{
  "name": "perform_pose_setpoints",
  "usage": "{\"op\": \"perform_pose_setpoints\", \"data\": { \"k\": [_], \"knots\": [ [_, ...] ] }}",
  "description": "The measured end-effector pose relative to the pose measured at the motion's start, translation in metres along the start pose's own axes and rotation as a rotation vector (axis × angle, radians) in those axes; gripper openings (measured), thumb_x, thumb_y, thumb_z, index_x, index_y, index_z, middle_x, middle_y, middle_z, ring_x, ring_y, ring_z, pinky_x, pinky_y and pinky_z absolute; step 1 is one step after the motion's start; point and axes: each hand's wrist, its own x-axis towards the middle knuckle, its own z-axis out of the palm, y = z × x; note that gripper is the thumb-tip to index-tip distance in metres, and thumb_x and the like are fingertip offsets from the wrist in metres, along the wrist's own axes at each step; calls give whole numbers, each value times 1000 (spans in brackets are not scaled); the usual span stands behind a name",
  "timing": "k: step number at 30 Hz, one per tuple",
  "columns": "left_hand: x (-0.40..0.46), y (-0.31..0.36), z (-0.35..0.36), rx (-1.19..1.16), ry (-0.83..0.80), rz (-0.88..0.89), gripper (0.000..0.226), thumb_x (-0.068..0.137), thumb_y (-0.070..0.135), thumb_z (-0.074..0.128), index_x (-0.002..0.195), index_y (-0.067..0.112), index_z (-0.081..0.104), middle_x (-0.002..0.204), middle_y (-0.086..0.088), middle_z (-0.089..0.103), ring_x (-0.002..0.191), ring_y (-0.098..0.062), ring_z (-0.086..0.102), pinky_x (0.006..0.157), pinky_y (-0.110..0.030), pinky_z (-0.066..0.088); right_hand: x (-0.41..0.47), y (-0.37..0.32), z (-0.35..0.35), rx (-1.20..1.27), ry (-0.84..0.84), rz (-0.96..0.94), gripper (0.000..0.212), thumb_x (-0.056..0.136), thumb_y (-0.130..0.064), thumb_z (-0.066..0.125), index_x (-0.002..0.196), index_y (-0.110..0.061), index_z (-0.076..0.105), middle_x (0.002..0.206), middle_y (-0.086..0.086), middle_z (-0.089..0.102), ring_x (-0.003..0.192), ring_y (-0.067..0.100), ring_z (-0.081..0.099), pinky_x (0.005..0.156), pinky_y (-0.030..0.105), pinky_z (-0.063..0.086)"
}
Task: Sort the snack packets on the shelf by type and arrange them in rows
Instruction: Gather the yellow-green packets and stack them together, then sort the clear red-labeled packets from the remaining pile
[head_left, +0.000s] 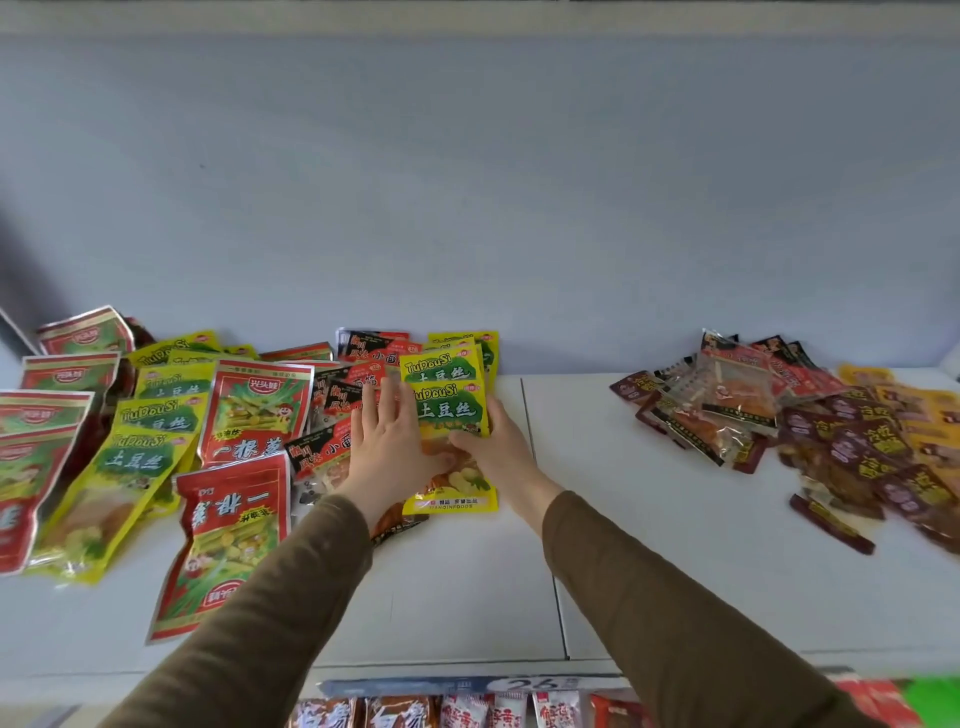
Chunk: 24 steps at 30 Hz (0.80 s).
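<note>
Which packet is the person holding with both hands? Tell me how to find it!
Look at the white shelf, near its middle seam, just right of the big messy pile. There a yellow packet with a green patch lies at the front of a short yellow stack, the left hand and right hand at its sides. It is the only yellow packet between two hands.

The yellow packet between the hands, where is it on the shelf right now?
The yellow packet lies mid-shelf in the head view, between the left hand and right hand, just left of the shelf seam.
</note>
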Motion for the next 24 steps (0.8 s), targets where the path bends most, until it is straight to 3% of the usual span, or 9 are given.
{"op": "perform_pose_setpoints", "data": {
  "k": [3,5,8,9,11,13,19,24],
  "knots": [
    [-3,-2,-2,-73,-9,-18,122,85,71,63,162,20,-17,170,-9,-21,154,-32,-26,124,-49,-12,-3,-4,-7,22,-19,23,57,89,-20,77,139,-31,52,125,-7,69,114,16,67,97,36,56],
    [-4,-4,-6,-133,19,-29,124,83,71,66,162,23,-16,171,-8,-19,155,-31,-24,124,-48,-10,-5,-9,-14,33,-34,48,53,89,-22,77,135,-32,54,120,-15,70,111,9,68,97,35,55],
    [-5,-6,-15,-160,27,-16,124,83,68,69,163,24,-14,171,-9,-17,155,-32,-23,125,-50,-8,-10,-20,-29,-75,-21,23,54,91,-27,76,131,-44,44,99,-51,58,90,-30,53,75,2,43],
    [-6,-6,-18,-168,34,-9,123,83,66,70,163,23,-12,171,-10,-16,156,-32,-22,126,-50,-7,-13,-26,-35,-127,-6,-2,57,91,-27,75,136,-42,44,104,-51,56,91,-32,51,74,-1,39],
    [-8,-3,-24,-184,62,4,120,84,63,72,164,23,-8,172,-10,-13,157,-32,-19,126,-51,-5,-18,-38,-46,-237,26,-45,65,92,-28,74,149,-27,45,141,-22,54,125,-9,51,98,12,39],
    [-9,2,-30,-209,122,32,112,86,59,72,165,24,0,173,-9,-7,158,-31,-13,127,-51,-2,-25,-50,-57,-376,48,-91,65,93,-30,72,151,-20,45,155,-1,48,143,16,42,111,28,35],
    [-18,40,-42,-366,196,180,85,92,40,72,161,20,26,167,-9,23,155,-32,13,125,-51,15,-45,-70,-98,-591,130,-215,53,97,-31,66,146,-17,51,147,1,53,138,20,42,108,31,36],
    [-20,92,-36,-343,159,230,69,92,36,73,152,20,42,154,-7,45,142,-32,40,114,-44,35,-55,-71,-152,-725,150,-276,47,97,-34,64,142,-21,56,144,-2,56,134,21,45,108,35,39]
  ]
}}
